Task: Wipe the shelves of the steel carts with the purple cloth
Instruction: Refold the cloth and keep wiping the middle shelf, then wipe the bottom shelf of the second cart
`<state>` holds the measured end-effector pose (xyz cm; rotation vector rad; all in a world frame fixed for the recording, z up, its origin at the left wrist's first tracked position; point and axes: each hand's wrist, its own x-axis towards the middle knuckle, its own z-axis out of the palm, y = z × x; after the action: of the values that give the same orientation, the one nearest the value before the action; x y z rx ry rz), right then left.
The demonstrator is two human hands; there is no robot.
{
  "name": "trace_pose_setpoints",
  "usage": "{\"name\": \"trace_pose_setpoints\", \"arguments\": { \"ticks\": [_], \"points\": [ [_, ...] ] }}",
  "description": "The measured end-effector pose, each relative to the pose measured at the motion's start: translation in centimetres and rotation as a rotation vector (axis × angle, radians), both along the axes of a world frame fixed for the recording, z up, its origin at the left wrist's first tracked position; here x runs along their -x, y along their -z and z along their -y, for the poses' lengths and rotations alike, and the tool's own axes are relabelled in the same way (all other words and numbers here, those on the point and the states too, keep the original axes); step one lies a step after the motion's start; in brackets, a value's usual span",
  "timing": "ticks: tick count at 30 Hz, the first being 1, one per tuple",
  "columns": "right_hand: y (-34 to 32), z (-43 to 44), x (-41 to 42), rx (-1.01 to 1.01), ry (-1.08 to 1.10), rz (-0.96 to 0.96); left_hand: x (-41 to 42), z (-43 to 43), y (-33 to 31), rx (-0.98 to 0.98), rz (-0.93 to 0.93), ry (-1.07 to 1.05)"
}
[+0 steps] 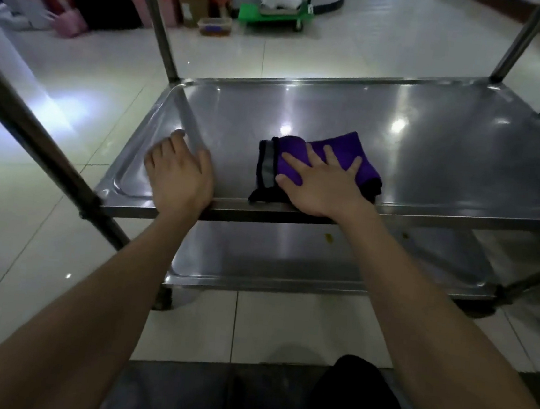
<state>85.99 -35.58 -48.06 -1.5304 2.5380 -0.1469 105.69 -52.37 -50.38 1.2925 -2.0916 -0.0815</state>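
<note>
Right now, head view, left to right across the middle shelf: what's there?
Near-left cart post → left hand → purple cloth under the right hand → far-right cart post.

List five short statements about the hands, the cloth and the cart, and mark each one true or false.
1. The right hand lies flat on the purple cloth. True.
2. The left hand grips the cloth too. False: it rests on bare steel near the front left corner of the middle shelf, apart from the cloth.
3. The cloth lies on the lower shelf. False: it lies on the middle shelf, near its front edge.
4. A green trolley stands on the floor beyond the cart. True.
5. The cloth is spread over the whole shelf. False: it is folded and covers only a small patch.
</note>
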Motion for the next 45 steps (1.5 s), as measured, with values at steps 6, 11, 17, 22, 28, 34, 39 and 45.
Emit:
{"name": "trace_pose_setpoints", "arguments": {
  "ticks": [6,11,17,22,28,34,39,45],
  "points": [
    [2.0,-4.2,-6.7,0.206,-0.203,-0.171,-1.2,-0.6,0.2,-0.036,-0.133,0.038],
    [-0.4,-4.8,-5.7,0.459,-0.100,0.303,-1.4,-0.2,-0.4,-0.042,0.027,0.191],
    [-2.1,-3.5,0.6,0.371,0.300,0.058,-0.1,-1.0,-2.2,-0.141,0.106,0.366],
    [-3.6,-2.4,1.5,0.321,0.317,0.280,1.3,-2.7,-4.0,-0.357,0.122,0.423],
    [-4.2,-8.4,-2.3,0.789,0.189,0.429,-6.6,-5.7,-6.1,-0.521,-0.353,0.708],
    [2.1,-12.2,-10.2,0.917,0.014,0.428,-15.0,-6.5,-4.2,-0.649,-0.297,0.752],
    [10.5,-10.4,-14.1,0.704,0.112,0.449,-17.2,-4.5,1.6,-0.725,-0.168,0.623],
    [18.9,-6.6,-17.1,0.537,0.266,0.549,-17.5,-2.2,11.0,-0.636,-0.116,0.405]
  ]
}}
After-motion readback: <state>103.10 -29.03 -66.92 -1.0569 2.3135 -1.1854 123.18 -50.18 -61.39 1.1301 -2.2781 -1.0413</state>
